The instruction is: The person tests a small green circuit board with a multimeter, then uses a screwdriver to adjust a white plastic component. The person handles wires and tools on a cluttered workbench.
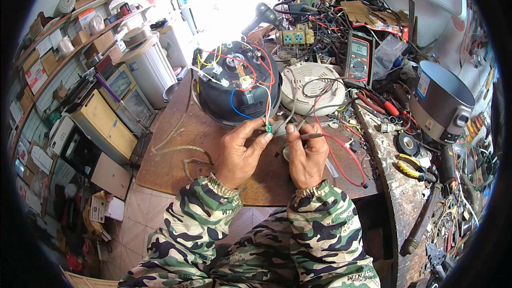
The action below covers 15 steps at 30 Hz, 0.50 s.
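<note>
I'd log it partway: base (213,98) opened up at the hands' 11 o'clock, cover (296,89) off at their 1, board (269,128) not yet mounted, pinched by left hand (241,152), right hand (306,159) curled round slim tool (312,136).

The head view (fisheye) looks down and forward; tabletop (261,184) lies near.

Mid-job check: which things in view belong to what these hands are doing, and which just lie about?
Likely in the job:
- green board, in the left hand
- slim rod-like object, in the right hand
- black appliance body, wires running toward the board
- perhaps the pale vented cover

Apparently lying about:
- yellow-handled pliers
- black tape roll
- brown gloves
</note>
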Each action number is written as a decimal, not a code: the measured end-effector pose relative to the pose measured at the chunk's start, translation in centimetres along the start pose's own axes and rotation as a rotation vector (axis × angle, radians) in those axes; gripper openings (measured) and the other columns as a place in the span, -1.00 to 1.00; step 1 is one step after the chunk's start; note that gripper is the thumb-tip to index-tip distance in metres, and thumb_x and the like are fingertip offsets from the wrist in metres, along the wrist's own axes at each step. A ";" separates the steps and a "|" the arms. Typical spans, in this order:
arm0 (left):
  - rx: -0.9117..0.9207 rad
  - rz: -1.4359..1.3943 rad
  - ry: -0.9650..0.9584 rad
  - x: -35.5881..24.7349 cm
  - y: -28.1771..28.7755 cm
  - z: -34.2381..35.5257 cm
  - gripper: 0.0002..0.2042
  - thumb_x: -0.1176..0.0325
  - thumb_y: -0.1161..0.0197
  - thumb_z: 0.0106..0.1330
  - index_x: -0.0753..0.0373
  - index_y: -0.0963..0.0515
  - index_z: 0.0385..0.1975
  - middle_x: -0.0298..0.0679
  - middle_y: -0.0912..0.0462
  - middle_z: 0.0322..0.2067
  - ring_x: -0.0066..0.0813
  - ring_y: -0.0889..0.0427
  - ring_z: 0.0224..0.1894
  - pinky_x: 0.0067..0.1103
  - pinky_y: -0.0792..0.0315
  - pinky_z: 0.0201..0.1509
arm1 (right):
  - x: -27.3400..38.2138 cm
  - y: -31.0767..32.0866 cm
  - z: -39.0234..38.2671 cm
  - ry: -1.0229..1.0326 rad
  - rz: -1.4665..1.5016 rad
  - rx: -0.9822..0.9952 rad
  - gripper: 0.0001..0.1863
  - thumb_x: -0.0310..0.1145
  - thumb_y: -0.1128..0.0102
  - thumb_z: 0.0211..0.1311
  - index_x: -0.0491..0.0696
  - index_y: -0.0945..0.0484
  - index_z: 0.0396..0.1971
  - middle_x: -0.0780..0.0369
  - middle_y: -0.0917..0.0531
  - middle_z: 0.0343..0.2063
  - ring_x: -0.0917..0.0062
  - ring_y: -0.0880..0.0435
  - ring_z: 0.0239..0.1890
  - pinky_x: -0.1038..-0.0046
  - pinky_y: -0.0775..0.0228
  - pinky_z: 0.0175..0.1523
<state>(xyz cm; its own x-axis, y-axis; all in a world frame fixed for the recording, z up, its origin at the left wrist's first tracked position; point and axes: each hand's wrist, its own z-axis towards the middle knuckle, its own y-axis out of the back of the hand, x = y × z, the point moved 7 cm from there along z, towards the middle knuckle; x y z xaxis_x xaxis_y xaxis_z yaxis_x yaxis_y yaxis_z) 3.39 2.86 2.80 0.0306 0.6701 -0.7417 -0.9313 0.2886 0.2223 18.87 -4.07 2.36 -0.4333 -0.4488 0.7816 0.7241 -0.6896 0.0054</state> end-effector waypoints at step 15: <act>0.004 -0.053 0.012 -0.6 -0.2 0.2 -0.73 0.45 -0.25 0.42 0.39 -0.54 0.05 -0.30 -0.68 -0.19 -0.62 -0.65 -0.17 -0.65 -0.55 -0.12 | 2.0 0.1 0.0 0.014 -0.361 0.590 -0.80 -0.38 -0.36 0.06 -0.16 -0.57 -0.39 -0.03 -0.64 -0.47 -0.02 -0.65 -0.36 0.11 -0.47 -0.28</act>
<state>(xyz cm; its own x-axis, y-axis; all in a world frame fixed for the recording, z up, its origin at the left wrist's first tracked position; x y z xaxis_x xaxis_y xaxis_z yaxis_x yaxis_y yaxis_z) 3.64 2.55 3.28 0.0750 0.6453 -0.7602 -0.9271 0.3258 0.1850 18.11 -5.02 3.92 -0.7059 -0.2598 0.6589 0.7026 -0.3745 0.6051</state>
